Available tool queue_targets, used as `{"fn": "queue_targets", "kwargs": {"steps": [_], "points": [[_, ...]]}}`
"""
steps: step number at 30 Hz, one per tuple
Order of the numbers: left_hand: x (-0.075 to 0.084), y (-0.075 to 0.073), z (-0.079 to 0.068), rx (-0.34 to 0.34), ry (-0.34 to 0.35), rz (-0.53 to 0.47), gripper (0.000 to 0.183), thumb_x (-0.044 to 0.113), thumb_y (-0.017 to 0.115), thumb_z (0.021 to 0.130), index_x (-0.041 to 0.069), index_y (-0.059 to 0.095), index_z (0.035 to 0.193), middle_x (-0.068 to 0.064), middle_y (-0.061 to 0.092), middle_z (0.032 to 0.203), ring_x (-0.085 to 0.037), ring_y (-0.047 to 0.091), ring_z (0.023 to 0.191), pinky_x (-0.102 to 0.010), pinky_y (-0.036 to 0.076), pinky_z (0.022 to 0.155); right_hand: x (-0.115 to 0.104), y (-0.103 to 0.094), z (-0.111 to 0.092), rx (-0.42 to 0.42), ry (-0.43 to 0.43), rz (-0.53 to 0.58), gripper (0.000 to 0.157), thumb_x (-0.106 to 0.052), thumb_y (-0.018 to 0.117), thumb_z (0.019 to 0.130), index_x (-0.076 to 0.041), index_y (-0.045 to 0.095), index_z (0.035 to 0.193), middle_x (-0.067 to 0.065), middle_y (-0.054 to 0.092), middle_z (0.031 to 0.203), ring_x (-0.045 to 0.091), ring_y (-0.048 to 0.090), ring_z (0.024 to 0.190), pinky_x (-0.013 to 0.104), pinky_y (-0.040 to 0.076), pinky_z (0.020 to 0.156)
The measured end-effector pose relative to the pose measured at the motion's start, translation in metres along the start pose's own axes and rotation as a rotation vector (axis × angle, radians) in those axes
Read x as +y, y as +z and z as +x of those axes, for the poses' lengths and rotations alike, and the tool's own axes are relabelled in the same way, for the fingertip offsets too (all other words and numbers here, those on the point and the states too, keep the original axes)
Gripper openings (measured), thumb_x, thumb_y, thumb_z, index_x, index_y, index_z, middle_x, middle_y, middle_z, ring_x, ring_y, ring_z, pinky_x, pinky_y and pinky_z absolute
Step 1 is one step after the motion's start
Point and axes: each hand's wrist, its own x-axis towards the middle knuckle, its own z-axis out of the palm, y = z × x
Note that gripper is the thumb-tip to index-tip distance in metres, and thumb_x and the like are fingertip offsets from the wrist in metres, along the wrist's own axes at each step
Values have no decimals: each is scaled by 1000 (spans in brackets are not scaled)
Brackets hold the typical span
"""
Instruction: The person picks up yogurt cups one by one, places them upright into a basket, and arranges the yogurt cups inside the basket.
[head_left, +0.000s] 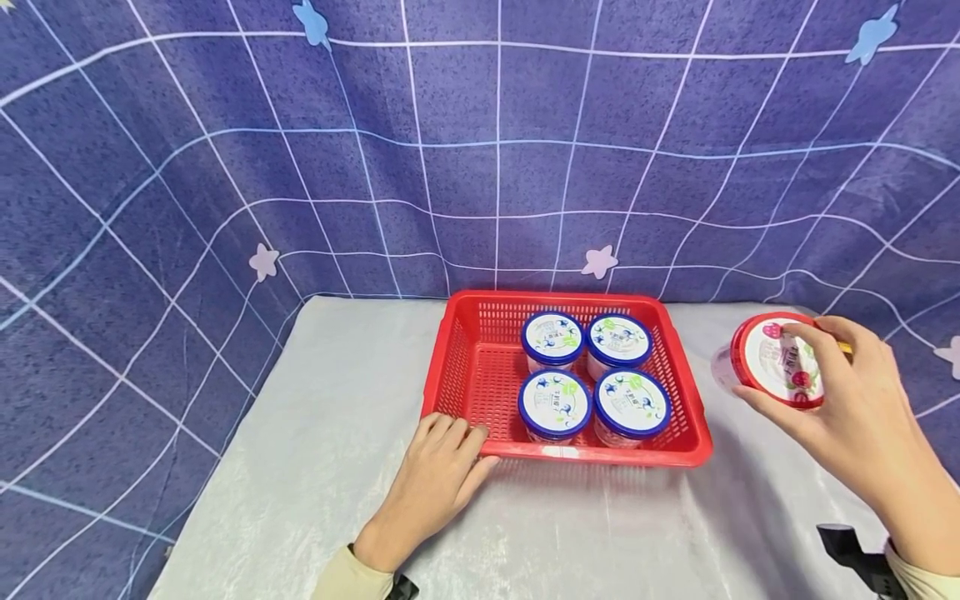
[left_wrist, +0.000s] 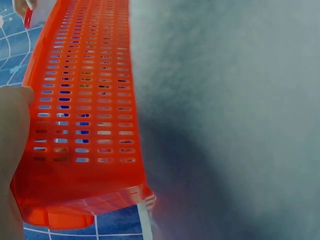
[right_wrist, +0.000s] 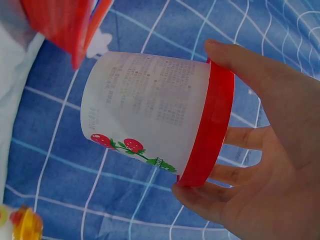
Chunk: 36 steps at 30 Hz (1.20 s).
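A red plastic basket (head_left: 491, 333) sits on the table with several blue-lidded tubs (head_left: 555, 404) grouped in its right part. My left hand (head_left: 438, 467) grips the basket's front rim near the left corner, fingers over the edge; the left wrist view shows the perforated basket wall (left_wrist: 90, 100) close up. To the right of the basket, my right hand (head_left: 862, 400) holds a red-lidded tub (head_left: 780, 358) by its lid, above the table. That tub is tilted. Its white side (right_wrist: 145, 100) carries small print and red berries in the right wrist view.
A grey-white cloth covers the table (head_left: 337, 375). Behind and beside it hangs a blue curtain (head_left: 465, 175) with a grid and stars. A yellow-topped item (right_wrist: 27, 225) shows at the lower left of the right wrist view, partly cut off.
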Motion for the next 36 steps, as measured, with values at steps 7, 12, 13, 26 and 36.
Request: {"fn": "queue_targets", "kwargs": {"steps": [7,12,13,26,36], "points": [[0,0,0,-2,-1,-3,40,46,44,103,12,64,110,0,56,88,-22,54,87,-43,39,95,-15,8,13,-44,-15,4,86,-20,97,48,1,59,122,33,46,129,52,39,117,68,35,86],[-1,0,0,-2,0,2,40,46,45,102,12,64,110,0,57,89,-22,54,88,-43,38,95,-28,14,23,-107,-37,-11,89,-21,97,51,0,56,128,30,44,133,49,38,119,71,40,86],[-1,0,0,0,1,0,40,46,45,102,12,64,110,0,57,89,-22,54,87,-43,38,95,-30,16,26,-115,-51,-7,89,-22,97,52,-1,56,129,29,44,133,49,39,118,70,41,86],[-1,2,0,-6,7,-1,42,48,44,102,12,64,109,0,57,89,-23,54,87,-44,39,94,-58,45,52,-222,-238,28,83,-31,93,62,-3,56,130,27,45,132,42,45,119,62,49,89],[-3,2,-1,3,28,-14,33,38,62,94,11,63,112,-2,56,87,-25,53,87,-45,40,94,-78,70,73,-271,-302,64,82,-39,91,67,-6,56,133,24,46,133,39,43,125,61,44,98]]}}
